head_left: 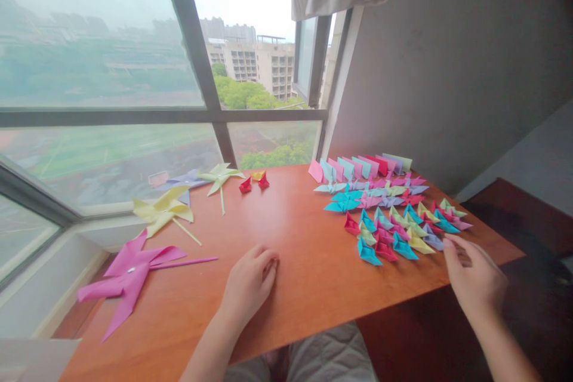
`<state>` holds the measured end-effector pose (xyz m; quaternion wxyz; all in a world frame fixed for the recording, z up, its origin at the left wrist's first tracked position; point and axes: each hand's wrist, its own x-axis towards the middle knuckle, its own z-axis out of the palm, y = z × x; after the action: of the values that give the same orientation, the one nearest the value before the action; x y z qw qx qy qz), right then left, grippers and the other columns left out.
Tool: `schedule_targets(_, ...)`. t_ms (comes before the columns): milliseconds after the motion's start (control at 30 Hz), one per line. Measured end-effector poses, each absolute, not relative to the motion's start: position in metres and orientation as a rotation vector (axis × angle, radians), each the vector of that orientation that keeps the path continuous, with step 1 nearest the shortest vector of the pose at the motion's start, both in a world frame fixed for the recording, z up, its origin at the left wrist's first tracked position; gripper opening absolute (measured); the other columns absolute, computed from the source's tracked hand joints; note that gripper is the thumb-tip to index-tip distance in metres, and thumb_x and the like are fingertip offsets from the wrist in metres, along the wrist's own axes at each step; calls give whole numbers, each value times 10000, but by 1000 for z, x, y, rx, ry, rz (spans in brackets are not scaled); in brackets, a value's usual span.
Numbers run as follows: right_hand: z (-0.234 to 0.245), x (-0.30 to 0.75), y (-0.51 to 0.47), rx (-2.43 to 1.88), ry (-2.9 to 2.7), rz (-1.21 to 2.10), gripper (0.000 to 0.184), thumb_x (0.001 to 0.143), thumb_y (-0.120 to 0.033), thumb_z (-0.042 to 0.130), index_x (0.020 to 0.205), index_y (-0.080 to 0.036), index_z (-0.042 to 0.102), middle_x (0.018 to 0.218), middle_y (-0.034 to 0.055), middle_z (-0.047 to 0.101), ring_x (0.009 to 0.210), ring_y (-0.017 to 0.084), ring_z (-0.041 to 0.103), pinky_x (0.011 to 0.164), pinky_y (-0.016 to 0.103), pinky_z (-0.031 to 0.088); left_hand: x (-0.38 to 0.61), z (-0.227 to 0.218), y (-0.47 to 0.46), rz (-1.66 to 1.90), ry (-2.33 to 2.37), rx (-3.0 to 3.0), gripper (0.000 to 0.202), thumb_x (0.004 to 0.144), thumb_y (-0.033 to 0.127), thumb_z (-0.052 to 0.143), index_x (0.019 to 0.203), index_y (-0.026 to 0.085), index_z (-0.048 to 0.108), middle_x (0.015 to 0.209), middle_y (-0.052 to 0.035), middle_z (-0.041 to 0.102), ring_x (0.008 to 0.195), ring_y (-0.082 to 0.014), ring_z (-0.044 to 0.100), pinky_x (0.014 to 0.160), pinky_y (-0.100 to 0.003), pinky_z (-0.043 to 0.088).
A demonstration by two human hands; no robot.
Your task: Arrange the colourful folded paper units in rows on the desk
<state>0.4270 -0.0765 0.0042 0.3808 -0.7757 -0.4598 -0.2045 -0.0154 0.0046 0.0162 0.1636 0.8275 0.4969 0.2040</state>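
My left hand (249,282) rests on the wooden table (304,250) with its fingers curled under, holding nothing visible. My right hand (472,274) hovers at the table's right edge, fingers bent and slightly blurred, its fingertips beside the nearest pieces of a spread of several folded paper shapes (398,227) in blue, pink, green, red and purple. What the right hand grips, if anything, is unclear.
A pink paper pinwheel (129,274) on a stick lies at the left, a yellow pinwheel (163,210) and a green pinwheel (220,176) behind it. Two small red folded pieces (253,182) sit near the window (134,101). A grey wall (447,71) rises on the right.
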Motion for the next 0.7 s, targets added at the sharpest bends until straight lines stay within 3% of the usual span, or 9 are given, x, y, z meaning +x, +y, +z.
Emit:
schedule_targets(200,23,318,-51,-1580,-1551,-120,262,925,-394,515,952,-211,702,988,90,724,880,220,682,756,314,545,-15,17,4,626,1402,2311,197,873,176,505,969,219,672,903,-50,681,778,-184,654,693,-262,481)
schedule_targets(433,-3,219,-34,-1362,-1779,357,229,957,-280,461,994,-204,673,874,62,697,710,159,654,633,256,540,-41,42,48,758,1576,2300,233,890,230,492,1012,221,690,896,-32,734,754,-167,678,686,-254,504)
schedule_targets(700,-15,204,-35,-1362,-1868,395,212,943,-249,463,969,-216,671,797,31,670,646,153,621,606,261,505,-62,61,134,743,1982,2259,312,902,252,457,1123,190,668,976,-102,734,883,-260,672,765,-325,475)
